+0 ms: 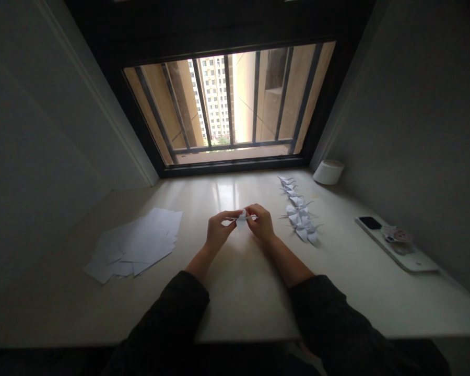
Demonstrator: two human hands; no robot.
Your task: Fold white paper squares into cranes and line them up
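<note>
A small folded piece of white paper [242, 219] is held between both hands over the middle of the pale sill-like table [235, 292]. My left hand [218, 230] pinches its left side with fingers closed. My right hand [261, 222] pinches its right side, fingers curled round it. Both forearms in dark sleeves reach in from the bottom edge.
A loose pile of white paper sheets [135, 243] lies at the left. A row of several folded paper cranes [300, 214] runs back on the right. A white round container [328, 171] stands by the barred window [229, 104]. A phone on a white tray [395, 243] lies far right.
</note>
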